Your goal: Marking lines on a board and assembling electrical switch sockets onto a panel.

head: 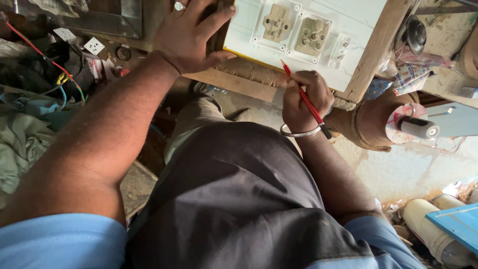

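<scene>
A white switchboard panel (343, 20) lies on a wooden bench (249, 79), with two beige switch and socket backs (311, 36) set into it. My left hand (191, 32), a ring on one finger, lies flat with fingers spread against the panel's left edge. At the panel's near edge my right hand (304, 97), a metal bangle on the wrist, grips a red pencil (303, 97) whose tip touches the white surface.
Loose white sockets (93, 46), red, green and blue wires (64, 79) and cloth clutter the left. A round wooden piece with a tape roll (413, 124) sits at the right. White pipes (428, 224) and a blue board (460, 221) lie on the floor lower right.
</scene>
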